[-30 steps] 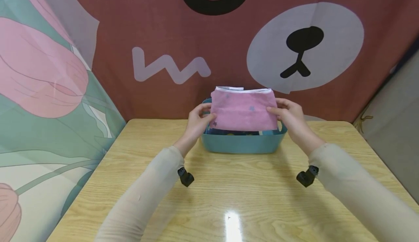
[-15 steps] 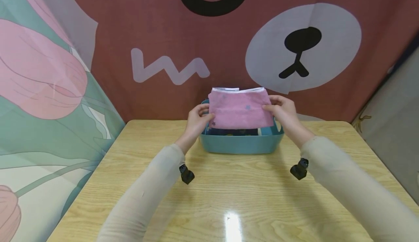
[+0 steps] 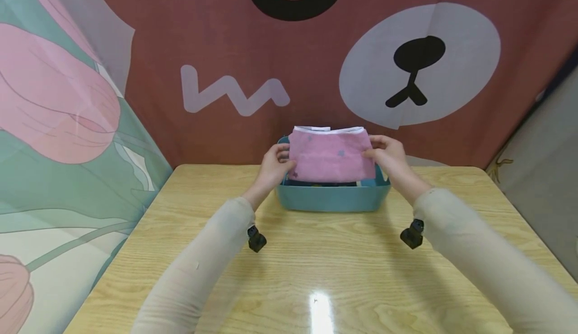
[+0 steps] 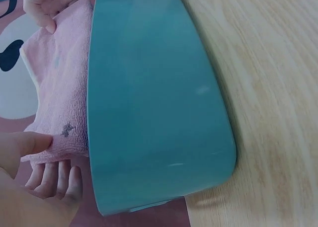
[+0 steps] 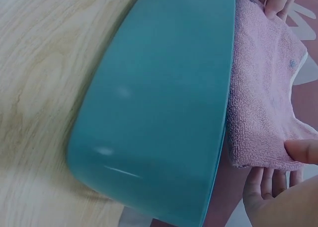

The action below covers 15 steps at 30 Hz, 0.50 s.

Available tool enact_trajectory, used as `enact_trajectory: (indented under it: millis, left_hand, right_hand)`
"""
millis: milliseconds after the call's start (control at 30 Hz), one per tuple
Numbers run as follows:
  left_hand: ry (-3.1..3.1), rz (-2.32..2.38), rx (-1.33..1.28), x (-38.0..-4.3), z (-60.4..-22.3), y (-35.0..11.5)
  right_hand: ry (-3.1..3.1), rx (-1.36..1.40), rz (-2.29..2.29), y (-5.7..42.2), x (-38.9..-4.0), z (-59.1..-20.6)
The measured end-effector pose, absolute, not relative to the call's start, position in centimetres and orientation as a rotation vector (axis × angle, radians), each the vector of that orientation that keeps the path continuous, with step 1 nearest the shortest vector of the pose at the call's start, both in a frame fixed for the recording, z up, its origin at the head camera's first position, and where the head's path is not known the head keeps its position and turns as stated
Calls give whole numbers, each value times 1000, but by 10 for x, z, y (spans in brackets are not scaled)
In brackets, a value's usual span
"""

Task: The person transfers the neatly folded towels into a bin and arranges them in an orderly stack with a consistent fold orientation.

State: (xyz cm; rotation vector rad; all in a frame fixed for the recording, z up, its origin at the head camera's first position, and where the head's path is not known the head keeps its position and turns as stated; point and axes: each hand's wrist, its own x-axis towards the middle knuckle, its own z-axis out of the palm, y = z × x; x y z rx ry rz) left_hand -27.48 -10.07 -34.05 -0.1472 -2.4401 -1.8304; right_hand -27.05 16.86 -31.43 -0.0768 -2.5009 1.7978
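A folded pink towel (image 3: pixel 329 156) with small grey star marks and a white edge is held upright over a teal plastic basket (image 3: pixel 334 198). My left hand (image 3: pixel 272 166) pinches its left side, thumb in front and fingers behind, as the left wrist view of the towel (image 4: pixel 62 83) shows. At the opposite side my right hand (image 3: pixel 392 157) pinches it the same way; in the right wrist view its thumb lies on the pink terry towel (image 5: pixel 266 93). The towel's lower edge reaches the basket's opening. Behind it, dark blue contents (image 3: pixel 311 183) of the basket show only as a strip.
The basket stands near the back of a light wood table (image 3: pixel 316 254). Directly behind hangs a reddish-brown cloth (image 3: pixel 235 38) with a bear face, and a flowered cloth (image 3: pixel 58 98) hangs at the left.
Both hands have shifted slightly left with the towel, the right hand more. Over the last half second the towel has sunk a little lower into the basket's opening.
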Motion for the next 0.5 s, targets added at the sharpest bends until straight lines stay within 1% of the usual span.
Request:
enact_trajectory:
  millis: [500]
  left_hand:
    - [-2615,-1565,-244,-273,-351,-102]
  right_hand:
    - [-2586,-52,1770,172,-266,-332]
